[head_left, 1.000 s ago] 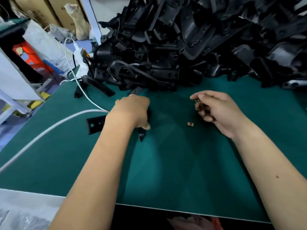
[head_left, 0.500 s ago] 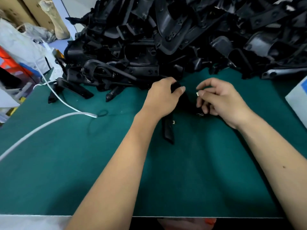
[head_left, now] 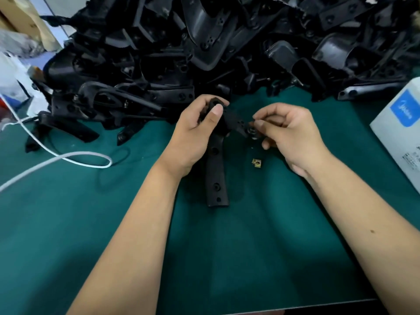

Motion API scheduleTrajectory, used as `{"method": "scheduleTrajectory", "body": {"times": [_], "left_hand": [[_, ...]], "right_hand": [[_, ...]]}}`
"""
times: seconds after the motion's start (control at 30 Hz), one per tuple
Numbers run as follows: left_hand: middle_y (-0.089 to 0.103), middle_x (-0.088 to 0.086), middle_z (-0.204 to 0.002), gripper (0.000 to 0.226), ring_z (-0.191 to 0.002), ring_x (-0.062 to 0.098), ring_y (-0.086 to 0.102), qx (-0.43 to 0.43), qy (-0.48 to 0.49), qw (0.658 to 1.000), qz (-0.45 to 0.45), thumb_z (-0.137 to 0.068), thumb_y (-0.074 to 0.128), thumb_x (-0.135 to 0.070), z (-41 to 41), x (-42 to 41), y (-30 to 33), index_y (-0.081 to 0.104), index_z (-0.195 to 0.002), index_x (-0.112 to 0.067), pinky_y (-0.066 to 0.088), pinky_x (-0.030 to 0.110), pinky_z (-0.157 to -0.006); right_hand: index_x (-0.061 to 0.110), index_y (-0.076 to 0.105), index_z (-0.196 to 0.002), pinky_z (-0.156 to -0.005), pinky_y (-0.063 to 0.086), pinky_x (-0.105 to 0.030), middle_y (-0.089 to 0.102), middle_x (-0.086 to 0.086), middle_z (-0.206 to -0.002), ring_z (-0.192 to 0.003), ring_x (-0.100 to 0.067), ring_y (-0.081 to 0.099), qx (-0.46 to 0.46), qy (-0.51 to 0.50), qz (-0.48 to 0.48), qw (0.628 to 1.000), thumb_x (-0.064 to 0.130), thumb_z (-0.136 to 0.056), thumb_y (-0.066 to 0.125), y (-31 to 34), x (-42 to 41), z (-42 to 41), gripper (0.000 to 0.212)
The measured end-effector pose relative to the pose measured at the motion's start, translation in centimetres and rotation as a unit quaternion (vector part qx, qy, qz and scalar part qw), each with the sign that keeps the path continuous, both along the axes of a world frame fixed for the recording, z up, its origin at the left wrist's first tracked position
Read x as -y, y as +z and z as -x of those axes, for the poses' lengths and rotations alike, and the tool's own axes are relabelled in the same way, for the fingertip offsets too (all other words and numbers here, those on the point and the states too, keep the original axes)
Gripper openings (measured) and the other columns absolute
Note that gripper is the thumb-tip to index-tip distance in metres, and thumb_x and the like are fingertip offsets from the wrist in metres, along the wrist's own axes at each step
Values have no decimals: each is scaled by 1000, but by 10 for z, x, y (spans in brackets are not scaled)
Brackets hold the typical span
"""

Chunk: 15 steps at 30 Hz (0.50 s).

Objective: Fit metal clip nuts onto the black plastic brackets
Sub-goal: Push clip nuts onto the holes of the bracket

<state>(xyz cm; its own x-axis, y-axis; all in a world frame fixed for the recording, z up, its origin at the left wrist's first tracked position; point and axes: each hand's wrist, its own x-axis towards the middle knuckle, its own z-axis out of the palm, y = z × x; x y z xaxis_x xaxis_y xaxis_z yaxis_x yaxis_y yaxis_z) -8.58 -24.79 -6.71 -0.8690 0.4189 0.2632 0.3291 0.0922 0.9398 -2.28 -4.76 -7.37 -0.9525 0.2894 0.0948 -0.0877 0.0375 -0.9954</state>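
My left hand grips the upper bend of a black plastic bracket, thumb on top. The bracket's long leg reaches down to the green mat and its short arm points right. My right hand pinches a small metal clip nut between thumb and forefinger against the tip of that short arm. A second brass-coloured clip nut lies loose on the mat just below my right hand.
A big heap of black brackets fills the back of the green mat. A white cable loops across the left side. A white and blue box stands at the right edge. Cardboard and bags lie beyond the left corner.
My left hand brought the bracket from the left to the middle and raised its upper end. My right hand closed in with a clip nut to the bracket's short arm.
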Motion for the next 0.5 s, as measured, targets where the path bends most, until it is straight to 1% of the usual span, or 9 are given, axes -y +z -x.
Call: {"method": "scheduleTrajectory", "body": {"times": [0.07,0.1,0.13,0.17,0.23,0.27,0.37,0.43,0.5], "left_hand": [[64,12,-99,22,-93,23,62,58,-39,996,-52,-111,47,-23,-3,-1,1,63,-120,-11,58,49,-89],[64,14,-98,21,-90,25,63,98,-65,990,-84,-111,47,-24,-5,-1,3,62,-120,-12,61,51,-86],[64,14,-95,22,-84,24,64,133,-88,982,-105,-111,46,-26,-7,0,5,61,-122,-14,62,48,-79],[64,13,-92,23,-77,22,63,154,-106,976,-110,-112,46,-27,-7,2,6,61,-124,-15,61,42,-71],[62,11,-87,29,-68,20,59,170,-132,972,-97,-112,44,-27,-5,6,8,59,-130,-10,53,32,-56],[63,10,-87,31,-65,20,56,180,-145,969,-91,-112,44,-26,-4,8,8,59,-131,-7,48,29,-52],[66,11,-92,34,-60,21,51,234,-150,956,-92,-111,45,-24,-4,10,7,58,-132,1,38,26,-47],[62,17,-94,36,-58,21,49,259,-143,949,-103,-110,46,-23,-4,9,6,56,-129,6,35,25,-47],[57,18,-92,29,-57,20,48,265,-150,946,-112,-108,49,-22,-4,9,6,57,-123,2,34,25,-46]], "right_hand": [[13,67,-97,-47,48,-23,77,-5,-79,-65,-12,67,-10,13,15,1000,-8,-93,67,0,0,-1,22],[15,68,-102,-47,48,-23,77,-6,-81,-67,-13,67,-14,17,16,1000,-8,-93,68,1,0,-2,24],[16,70,-106,-47,48,-23,78,-7,-84,-68,-14,68,-16,19,13,1000,-6,-92,69,1,1,-2,27],[17,72,-108,-46,47,-23,79,-7,-88,-69,-15,69,-18,19,9,1000,-4,-92,70,1,2,-3,27],[16,74,-106,-46,47,-23,80,-7,-93,-71,-16,73,-17,25,3,1000,-2,-93,69,1,4,-3,22],[14,73,-105,-46,48,-23,80,-7,-95,-71,-17,74,-15,29,1,999,-2,-94,69,1,5,-3,20],[12,71,-106,-47,49,-23,80,-6,-97,-73,-18,76,-5,39,-7,999,-1,-96,66,2,9,-3,17],[10,68,-106,-47,49,-24,80,-7,-97,-74,-18,76,4,41,2,999,0,-98,64,3,10,-4,13],[9,67,-103,-49,50,-23,80,-8,-98,-78,-19,76,17,40,30,999,2,-99,64,5,11,-5,9]]}}
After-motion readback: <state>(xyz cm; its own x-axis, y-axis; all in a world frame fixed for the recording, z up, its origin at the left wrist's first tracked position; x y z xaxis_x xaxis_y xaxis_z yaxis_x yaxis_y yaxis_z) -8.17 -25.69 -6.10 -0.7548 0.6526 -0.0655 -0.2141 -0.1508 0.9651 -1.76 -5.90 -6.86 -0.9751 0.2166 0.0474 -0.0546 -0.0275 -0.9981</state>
